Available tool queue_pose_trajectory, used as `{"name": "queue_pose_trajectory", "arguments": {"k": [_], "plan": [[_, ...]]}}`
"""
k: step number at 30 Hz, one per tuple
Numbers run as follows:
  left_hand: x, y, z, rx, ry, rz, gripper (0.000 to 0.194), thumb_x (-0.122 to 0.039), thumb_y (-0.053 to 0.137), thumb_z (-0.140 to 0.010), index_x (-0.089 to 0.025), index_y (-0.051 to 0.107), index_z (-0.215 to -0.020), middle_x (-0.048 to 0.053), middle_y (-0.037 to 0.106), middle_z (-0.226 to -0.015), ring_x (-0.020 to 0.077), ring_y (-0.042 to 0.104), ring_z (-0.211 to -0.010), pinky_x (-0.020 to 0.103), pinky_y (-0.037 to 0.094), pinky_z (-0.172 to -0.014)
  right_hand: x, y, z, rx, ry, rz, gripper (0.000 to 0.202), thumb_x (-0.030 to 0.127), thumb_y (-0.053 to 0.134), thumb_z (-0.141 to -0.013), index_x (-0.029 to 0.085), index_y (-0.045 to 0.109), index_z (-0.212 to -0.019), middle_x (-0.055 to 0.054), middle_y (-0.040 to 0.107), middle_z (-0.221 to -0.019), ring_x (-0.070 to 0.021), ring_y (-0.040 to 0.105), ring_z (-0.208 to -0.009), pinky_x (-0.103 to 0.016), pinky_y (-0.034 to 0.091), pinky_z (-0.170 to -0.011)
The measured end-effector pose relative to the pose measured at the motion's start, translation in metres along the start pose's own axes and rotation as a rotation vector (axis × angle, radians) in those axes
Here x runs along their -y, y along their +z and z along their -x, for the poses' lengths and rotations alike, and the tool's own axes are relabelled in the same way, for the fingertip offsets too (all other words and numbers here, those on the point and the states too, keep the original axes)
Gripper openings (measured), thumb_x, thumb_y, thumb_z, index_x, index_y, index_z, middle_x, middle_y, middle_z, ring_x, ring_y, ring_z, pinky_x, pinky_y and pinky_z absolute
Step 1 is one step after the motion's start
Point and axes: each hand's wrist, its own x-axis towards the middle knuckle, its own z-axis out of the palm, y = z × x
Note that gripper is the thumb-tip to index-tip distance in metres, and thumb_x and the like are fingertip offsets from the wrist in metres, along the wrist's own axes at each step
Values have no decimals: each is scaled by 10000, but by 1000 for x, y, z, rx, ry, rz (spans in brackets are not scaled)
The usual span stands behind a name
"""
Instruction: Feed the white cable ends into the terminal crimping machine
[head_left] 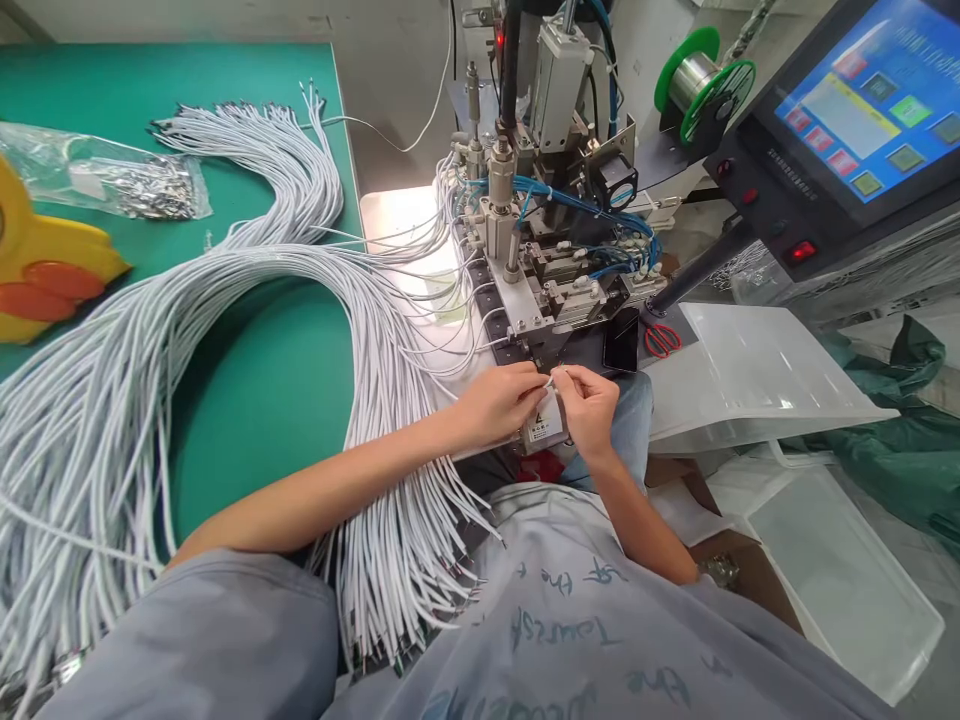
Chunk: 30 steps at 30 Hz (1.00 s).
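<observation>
In front of the machine's near edge, my left hand [504, 402] and my right hand [586, 405] meet with their fingertips almost touching. Both are pinched on the end of a white cable [550, 381], of which only a short bit shows between the fingers. Just beyond them stands the bench machine [517, 260] with metal cylinders and blue air tubes. A box with a warning label [545, 425] is right below the hands. Under my left forearm hangs a thick bundle of white cables [382, 350], their dark ends pointing toward me.
A green table [255, 350] carries more cables, a plastic bag of small metal parts [154, 188] and a yellow object [45, 260]. On the right are red-handled scissors [662, 341], a phone [621, 340], a wire spool [697, 82], a touch screen [870, 100] and white plastic bins [847, 580].
</observation>
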Motion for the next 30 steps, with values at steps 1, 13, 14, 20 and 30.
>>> {"name": "queue_pose_trajectory", "arguments": {"k": [1, 13, 14, 20, 30], "plan": [[1, -1, -1, 7, -4, 11, 251, -172, 432, -898, -138, 675, -842, 30, 571, -722, 102, 517, -633, 211, 374, -570, -1, -2, -2, 24, 12, -3, 226, 366, 618, -738, 157, 674, -672, 7, 545, -575, -87, 435, -530, -226, 369, -509], [2, 0, -4, -128, -85, 216, 149, -129, 543, -822, -143, 692, -818, -4, 586, -635, 76, 505, -575, 185, 392, -557, -2, -8, -7, -30, -249, 161, 202, 305, 624, -781, 192, 686, -937, 33, 456, -618, -79, 410, -547, -232, 382, -523], [2, 0, -4, -137, -81, 222, 143, -126, 547, -817, -140, 690, -814, -5, 583, -632, 73, 498, -569, 182, 387, -548, -1, -9, -7, -33, -301, 204, 190, 299, 619, -788, 195, 685, -933, 26, 467, -635, -82, 418, -556, -236, 385, -525], [1, 1, -3, -142, -85, 261, 139, -136, 543, -820, -138, 683, -823, -11, 575, -628, 67, 488, -562, 172, 380, -525, -1, -10, -6, -100, -441, 393, 168, 314, 576, -818, 212, 690, -886, -15, 518, -680, -110, 466, -601, -275, 429, -578], [2, 0, -3, -181, -75, 339, 146, -154, 527, -849, -132, 671, -864, 1, 592, -673, 71, 509, -592, 175, 397, -545, 3, -6, -9, -36, -247, 147, 146, 310, 557, -823, 181, 600, -768, -13, 541, -747, -105, 511, -678, -237, 426, -610]]}}
